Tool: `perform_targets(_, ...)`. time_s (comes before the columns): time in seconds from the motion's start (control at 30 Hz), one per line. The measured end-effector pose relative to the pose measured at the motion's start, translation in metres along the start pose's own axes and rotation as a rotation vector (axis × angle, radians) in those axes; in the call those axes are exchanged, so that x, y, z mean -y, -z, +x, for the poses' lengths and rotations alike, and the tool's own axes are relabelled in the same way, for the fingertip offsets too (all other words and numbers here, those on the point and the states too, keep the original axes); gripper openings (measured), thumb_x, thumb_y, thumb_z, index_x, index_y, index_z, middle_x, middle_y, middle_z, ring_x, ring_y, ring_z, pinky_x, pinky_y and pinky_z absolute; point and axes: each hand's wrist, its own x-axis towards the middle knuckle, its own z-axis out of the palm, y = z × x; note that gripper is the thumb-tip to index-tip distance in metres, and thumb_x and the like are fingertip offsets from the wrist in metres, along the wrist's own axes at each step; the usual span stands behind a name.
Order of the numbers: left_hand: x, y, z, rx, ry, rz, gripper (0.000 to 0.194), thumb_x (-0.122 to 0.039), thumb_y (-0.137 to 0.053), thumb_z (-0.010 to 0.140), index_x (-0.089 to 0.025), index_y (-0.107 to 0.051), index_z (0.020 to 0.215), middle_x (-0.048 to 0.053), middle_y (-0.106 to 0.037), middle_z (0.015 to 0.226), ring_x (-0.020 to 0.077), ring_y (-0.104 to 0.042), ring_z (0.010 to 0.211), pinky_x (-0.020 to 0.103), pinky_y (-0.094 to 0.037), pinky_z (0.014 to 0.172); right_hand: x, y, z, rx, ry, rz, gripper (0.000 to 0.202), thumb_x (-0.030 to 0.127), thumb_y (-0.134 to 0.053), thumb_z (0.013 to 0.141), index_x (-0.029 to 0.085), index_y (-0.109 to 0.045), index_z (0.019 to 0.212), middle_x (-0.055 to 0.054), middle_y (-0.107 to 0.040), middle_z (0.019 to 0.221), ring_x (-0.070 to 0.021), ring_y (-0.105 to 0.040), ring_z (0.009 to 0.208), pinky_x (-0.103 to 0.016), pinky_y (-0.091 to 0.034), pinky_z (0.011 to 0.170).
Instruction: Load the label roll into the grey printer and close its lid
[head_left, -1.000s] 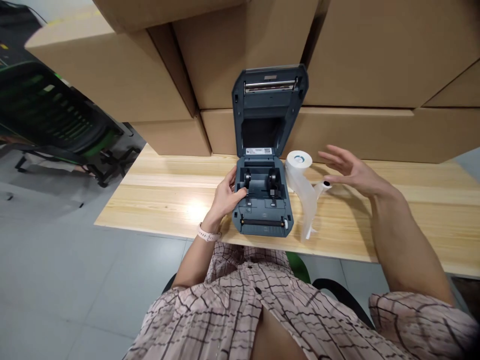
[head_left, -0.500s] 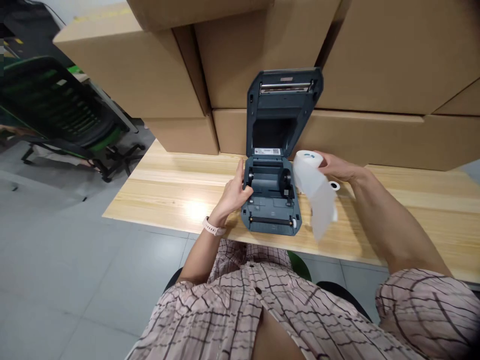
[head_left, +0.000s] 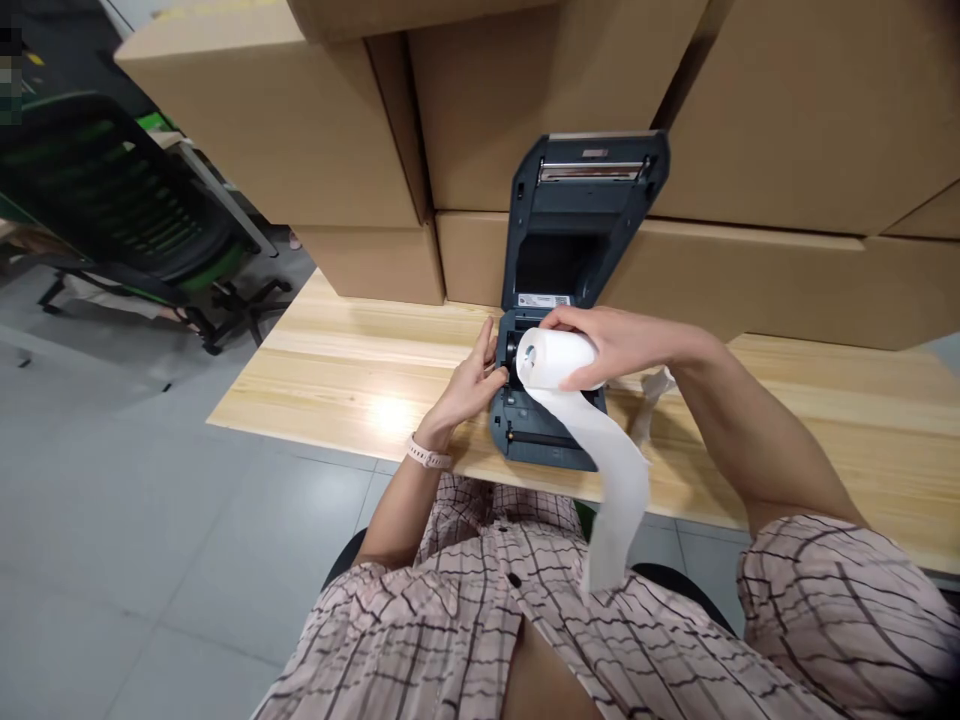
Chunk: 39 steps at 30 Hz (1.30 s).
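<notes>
Roll, white, is hanging over the bay of the printer in the head view, tilted so that its cored end is facing left. The right hand is gripping it from the right, thumb below and fingers above. The left hand is lying along the printer's left side, fingers straight and thumb reaching over the rim; whether it is pinching the wall, I cannot tell.

Roll and right hand are hiding much of the bay. A loose strip is trailing from the roll, crossing the right part of the black roller and the front edge, and dangling past the table before the shirt. Just right of the printer, a scrap of white paper is lying near the right forearm, partly hidden.

The lid is standing up, leaning back towards stacked boxes, which are crowding the table's far side. A chair is standing on the floor to the left, well apart from the table.
</notes>
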Motion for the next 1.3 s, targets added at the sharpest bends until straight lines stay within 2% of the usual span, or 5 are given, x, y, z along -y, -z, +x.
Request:
perform_targets(0.43,-0.006,0.003,-0.004,0.046,0.096,-0.111,0.101,-0.040,-0.065,0.096,-0.031,0.001,0.172,0.009,-0.024,0.178,0.0333,-0.029,0.164,0.059,-0.024,0.134,-0.002,-0.033,0.023,0.058,-0.068,-0.277,0.082,0.068,-0.067,0.085,0.013,-0.058,0.145,-0.021,-0.076,0.122,-0.0417,-0.071,0.112,-0.045,-0.053,0.088)
perform_targets(0.6,-0.009,0.000,-0.005,0.035,0.092,-0.155,0.099,-0.043,-0.065,0.095,-0.030,-0.005,0.173,0.009,-0.018,0.180,0.0350,-0.028,0.164,0.059,-0.026,0.133,0.000,-0.055,-0.014,-0.184,0.176,-0.176,0.066,0.062,-0.055,0.101,0.023,-0.055,0.154,-0.013,-0.060,0.157,-0.0377,-0.059,0.141,-0.056,-0.049,0.114)
perform_targets(0.93,-0.020,-0.011,-0.008,-0.086,-0.072,0.245,0.071,-0.038,-0.052,0.103,-0.024,-0.028,0.169,0.013,-0.029,0.177,0.0327,-0.028,0.165,0.058,-0.024,0.135,0.066,-0.154,-0.091,-0.474,0.116,-0.182,0.057,0.039,-0.054,0.108,0.028,-0.043,0.163,-0.009,-0.047,0.168,-0.0271,-0.044,0.157,-0.056,-0.048,0.124)
perform_targets(1.2,-0.049,-0.050,-0.038,0.301,-0.393,0.780,0.055,-0.042,-0.043,0.110,-0.026,-0.043,0.162,0.012,-0.053,0.164,0.0303,-0.043,0.158,0.059,-0.022,0.134,0.046,-0.113,-0.105,-0.474,0.136,0.284,0.023,0.043,-0.063,0.103,0.044,-0.077,0.120,0.001,-0.082,0.112,-0.0281,-0.079,0.106,-0.056,-0.067,0.094)
perform_targets(1.3,-0.048,-0.056,-0.053,0.294,-0.390,0.850,0.061,-0.046,-0.049,0.108,-0.021,-0.040,0.163,0.014,-0.050,0.166,0.0321,-0.037,0.161,0.058,-0.021,0.135,0.023,-0.074,-0.091,-0.842,-0.004,0.344,0.019,0.046,-0.062,0.103,0.039,-0.078,0.109,-0.002,-0.080,0.109,-0.0265,-0.076,0.105,-0.053,-0.062,0.101)
